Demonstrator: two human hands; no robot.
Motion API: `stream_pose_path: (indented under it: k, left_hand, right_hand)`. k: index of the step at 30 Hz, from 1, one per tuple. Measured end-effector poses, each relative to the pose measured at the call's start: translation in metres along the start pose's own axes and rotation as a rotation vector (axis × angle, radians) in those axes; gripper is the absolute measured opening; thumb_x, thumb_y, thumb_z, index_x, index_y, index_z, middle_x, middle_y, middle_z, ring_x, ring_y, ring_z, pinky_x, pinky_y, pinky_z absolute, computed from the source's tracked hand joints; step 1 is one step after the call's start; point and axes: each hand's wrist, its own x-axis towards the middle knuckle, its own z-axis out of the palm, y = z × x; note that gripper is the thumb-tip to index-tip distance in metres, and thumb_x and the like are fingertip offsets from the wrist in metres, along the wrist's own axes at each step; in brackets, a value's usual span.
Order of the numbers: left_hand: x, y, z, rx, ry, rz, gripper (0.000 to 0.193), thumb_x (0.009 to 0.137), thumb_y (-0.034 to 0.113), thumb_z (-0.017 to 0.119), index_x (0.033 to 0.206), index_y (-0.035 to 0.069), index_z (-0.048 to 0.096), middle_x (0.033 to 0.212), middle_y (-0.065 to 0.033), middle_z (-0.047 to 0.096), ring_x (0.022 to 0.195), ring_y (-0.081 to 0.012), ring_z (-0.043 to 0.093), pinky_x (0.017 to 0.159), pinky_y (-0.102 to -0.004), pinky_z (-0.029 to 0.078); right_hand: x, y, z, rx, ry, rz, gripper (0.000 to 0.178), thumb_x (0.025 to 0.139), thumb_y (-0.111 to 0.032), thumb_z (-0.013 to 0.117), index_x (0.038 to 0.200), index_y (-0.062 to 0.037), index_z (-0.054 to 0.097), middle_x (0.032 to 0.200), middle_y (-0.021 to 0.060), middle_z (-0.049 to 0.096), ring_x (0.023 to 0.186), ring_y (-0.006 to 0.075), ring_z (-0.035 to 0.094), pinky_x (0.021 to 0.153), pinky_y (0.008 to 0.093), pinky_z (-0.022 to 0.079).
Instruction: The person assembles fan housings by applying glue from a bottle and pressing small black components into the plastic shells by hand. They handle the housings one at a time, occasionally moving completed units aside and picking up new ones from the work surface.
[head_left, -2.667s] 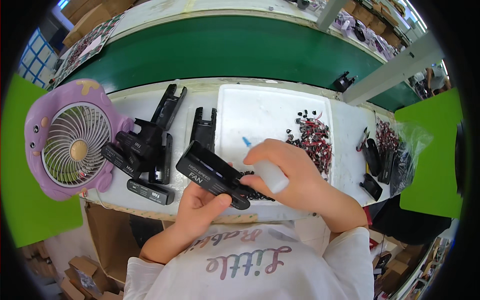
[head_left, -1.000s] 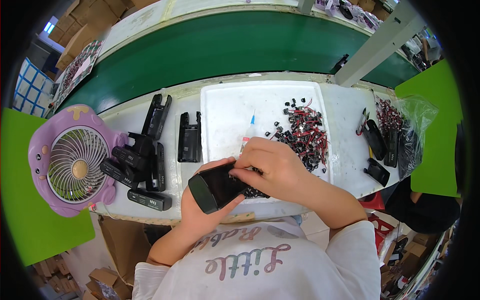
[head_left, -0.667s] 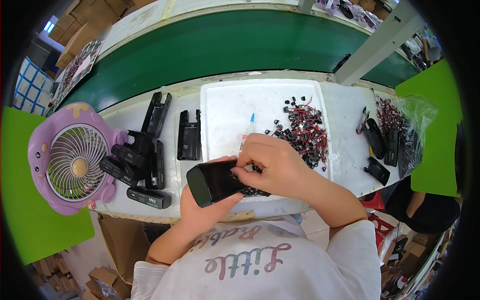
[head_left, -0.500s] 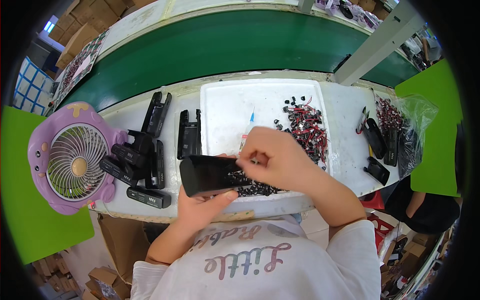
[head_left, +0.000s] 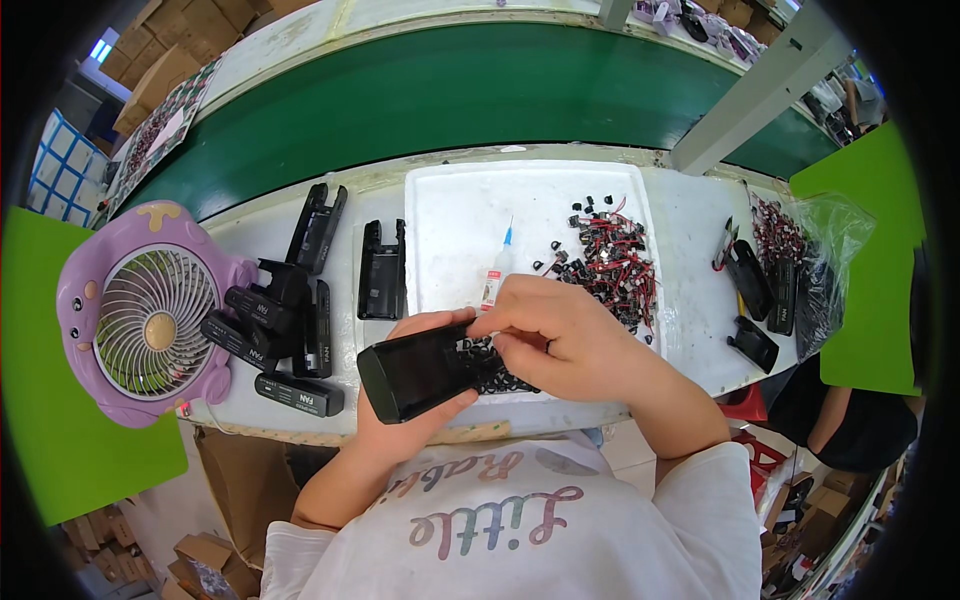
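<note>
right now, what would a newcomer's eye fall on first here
Probably the purple fan at the left, large and bright. Then the red-and-black pile on the right of the white tray, and, front and centre, the black case in the grip of the left hand.

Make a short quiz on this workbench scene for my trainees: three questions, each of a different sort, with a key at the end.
1. Which hand wraps around the body of the held black casing?
2. True or false: the purple fan stands to the left of the white tray.
3. Fill the gap: the small white bottle on the tray has a ____ tip.

Key:
1. The left hand.
2. True.
3. Blue.
</note>
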Motion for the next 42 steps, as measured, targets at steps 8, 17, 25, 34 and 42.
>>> stream_pose_path:
  k: [8, 17, 25, 34, 42]
  left_hand:
    - [0.000, -0.002, 0.000, -0.097, 0.005, -0.021, 0.061, 0.069, -0.005, 0.068, 0.123, 0.001, 0.041, 0.125, -0.0179, 0.046, 0.118, -0.0260, 0.045, 0.095, -0.0380, 0.041]
    - [-0.007, -0.004, -0.007, -0.135, 0.141, 0.080, 0.061, 0.075, -0.005, 0.063, 0.129, -0.003, 0.034, 0.126, -0.0216, 0.045, 0.117, -0.0268, 0.046, 0.095, -0.0388, 0.042]
    - [-0.014, -0.007, -0.008, -0.251, 0.281, 0.078, 0.062, 0.075, 0.000, 0.066, 0.129, -0.003, 0.035, 0.126, -0.0181, 0.046, 0.118, -0.0248, 0.045, 0.099, -0.0381, 0.036]
    - [-0.014, 0.000, -0.010, -0.519, 0.083, -0.205, 0.063, 0.077, 0.016, 0.070, 0.128, 0.000, 0.037, 0.125, -0.0175, 0.048, 0.119, -0.0299, 0.044, 0.097, -0.0401, 0.037]
    - [-0.017, -0.006, -0.011, -0.625, 0.047, -0.232, 0.058, 0.079, 0.014, 0.067, 0.128, 0.000, 0.039, 0.123, -0.0162, 0.050, 0.121, -0.0280, 0.043, 0.101, -0.0430, 0.033]
  right_hand:
    - [0.001, 0.003, -0.002, -0.058, -0.018, -0.027, 0.015, 0.072, 0.003, 0.057, 0.084, -0.0045, 0.062, 0.071, 0.0050, 0.050, 0.057, 0.0171, 0.050, 0.049, 0.0290, 0.038]
    - [0.002, 0.018, -0.011, -0.599, -0.056, -0.054, 0.008, 0.073, -0.009, 0.065, 0.080, -0.0068, 0.061, 0.073, 0.0066, 0.052, 0.064, 0.0239, 0.056, 0.055, 0.0354, 0.044]
    - [-0.002, 0.031, 0.003, -0.765, -0.192, -0.079, 0.009, 0.073, -0.012, 0.063, 0.071, -0.0057, 0.057, 0.072, 0.0078, 0.048, 0.066, 0.0261, 0.054, 0.059, 0.0364, 0.045]
    - [-0.003, 0.035, 0.006, -0.741, -0.112, -0.016, 0.007, 0.076, -0.010, 0.059, 0.076, -0.0038, 0.055, 0.073, 0.0094, 0.050, 0.067, 0.0278, 0.055, 0.060, 0.0375, 0.045]
    - [-0.007, 0.024, 0.003, -0.765, -0.179, -0.002, 0.013, 0.065, -0.001, 0.056, 0.077, 0.0011, 0.052, 0.081, 0.0146, 0.051, 0.078, 0.0293, 0.055, 0.069, 0.0374, 0.046]
